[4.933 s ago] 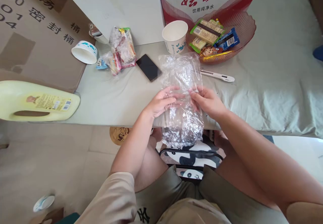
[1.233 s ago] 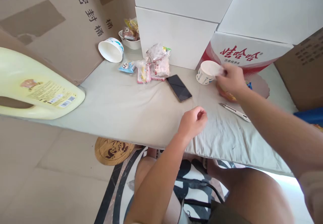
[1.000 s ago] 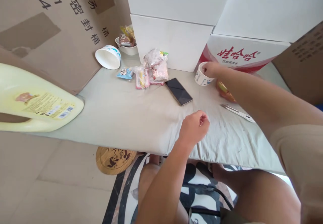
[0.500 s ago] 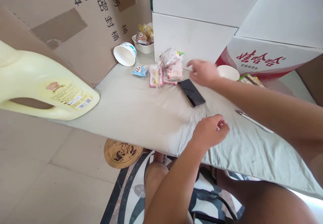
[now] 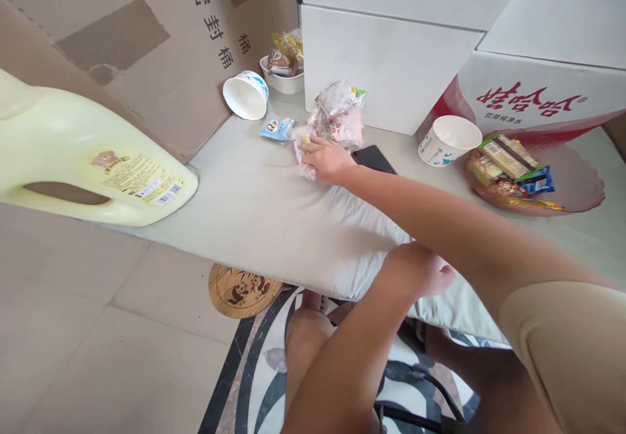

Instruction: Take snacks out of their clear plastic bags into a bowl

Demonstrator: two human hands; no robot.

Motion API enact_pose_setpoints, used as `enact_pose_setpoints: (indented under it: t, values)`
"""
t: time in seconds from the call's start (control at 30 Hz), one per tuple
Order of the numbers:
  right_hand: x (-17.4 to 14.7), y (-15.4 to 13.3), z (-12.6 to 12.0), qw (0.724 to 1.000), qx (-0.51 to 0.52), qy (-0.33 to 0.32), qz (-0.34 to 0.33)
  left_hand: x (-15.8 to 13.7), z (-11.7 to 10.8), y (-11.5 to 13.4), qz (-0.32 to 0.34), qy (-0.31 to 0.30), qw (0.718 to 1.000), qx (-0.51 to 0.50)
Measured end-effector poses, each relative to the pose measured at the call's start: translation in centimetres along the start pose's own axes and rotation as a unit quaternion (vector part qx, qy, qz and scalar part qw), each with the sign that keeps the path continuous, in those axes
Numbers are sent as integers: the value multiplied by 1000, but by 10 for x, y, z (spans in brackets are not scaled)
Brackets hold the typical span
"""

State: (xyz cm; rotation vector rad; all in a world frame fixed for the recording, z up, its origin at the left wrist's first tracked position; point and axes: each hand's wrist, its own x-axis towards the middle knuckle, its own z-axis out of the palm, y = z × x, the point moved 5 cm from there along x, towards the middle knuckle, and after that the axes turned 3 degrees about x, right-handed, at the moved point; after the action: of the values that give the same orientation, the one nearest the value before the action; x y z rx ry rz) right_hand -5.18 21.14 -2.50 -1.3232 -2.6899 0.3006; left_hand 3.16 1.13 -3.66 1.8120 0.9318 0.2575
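My right hand (image 5: 328, 160) reaches across to a small clear-wrapped snack packet (image 5: 302, 147) with pink edges, its fingers closed over the packet's right side. Right behind it lies a pile of other wrapped snacks (image 5: 338, 109). A blue snack packet (image 5: 278, 129) rests a little to the left. Under my right wrist, a black phone (image 5: 372, 158) is partly hidden. My left hand (image 5: 418, 268) is curled near the table's front edge, beneath my right forearm; whatever its fingers hold, if anything, is out of sight.
On the right stand an upright paper bowl (image 5: 448, 142) and a pink clear dish (image 5: 581, 193) of snacks. At the back left are a tipped paper bowl (image 5: 246, 96) and a white bowl (image 5: 286, 83) with snacks. A large yellow jug (image 5: 161, 186) lies left. Cardboard (image 5: 117, 36) and white boxes (image 5: 381, 62) stand behind.
My right hand has moved left and nearer, from beside the paper bowl onto the snack packet, which has shifted slightly. My left hand has turned and sits slightly lower. The view has shifted a little.
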Motion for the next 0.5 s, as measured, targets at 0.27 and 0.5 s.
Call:
enact_pose_setpoints:
  t: [0.27, 0.5]
  values:
    - [-150, 8, 4, 970, 178, 31, -162, -28, 34, 24, 51, -422, 896, -131]
    - [-330, 8, 9, 957, 212, 192, 41, -57, 27, 48, 87, -498, 813, -288]
